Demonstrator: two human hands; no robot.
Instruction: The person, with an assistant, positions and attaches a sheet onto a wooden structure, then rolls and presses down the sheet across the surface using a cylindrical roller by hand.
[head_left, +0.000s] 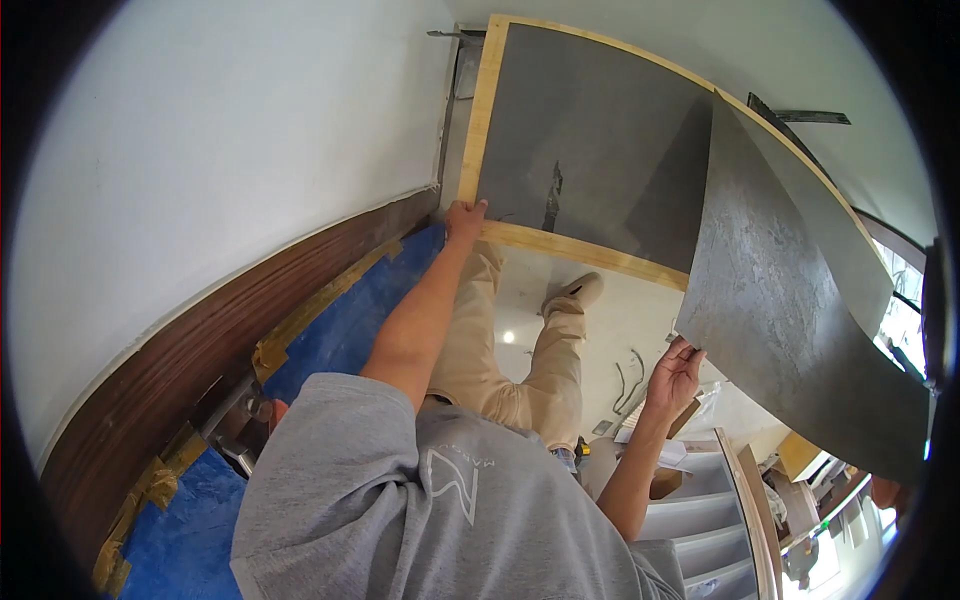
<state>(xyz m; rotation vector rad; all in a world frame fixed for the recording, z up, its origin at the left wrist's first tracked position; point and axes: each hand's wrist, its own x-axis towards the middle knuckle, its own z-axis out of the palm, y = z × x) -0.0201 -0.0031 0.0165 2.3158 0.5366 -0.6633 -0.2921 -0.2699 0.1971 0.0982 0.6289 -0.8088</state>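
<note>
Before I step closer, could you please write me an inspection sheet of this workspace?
Surface: glossy pale floor
Job's things: dark grey panel with yellow wooden frame; curved grey flexible sheet overlapping it in view
Clutter: pale ridged unit, lower right; smaller things nearby unclear
Left fingers: on the frame's corner
Right fingers: pinching the sheet's edge
Cables: thin curved dark strands on the floor; kind unclear
Surroundings: white wall, dark brown wooden board, blue sheeting edged with yellow tape

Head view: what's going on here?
The person's left hand holds the near left corner of a wood-edged panel. The right hand pinches a corner of a curved grey sheet, bowed over the panel's right part. What looks like another person's hand is at the sheet's far right end.
</note>
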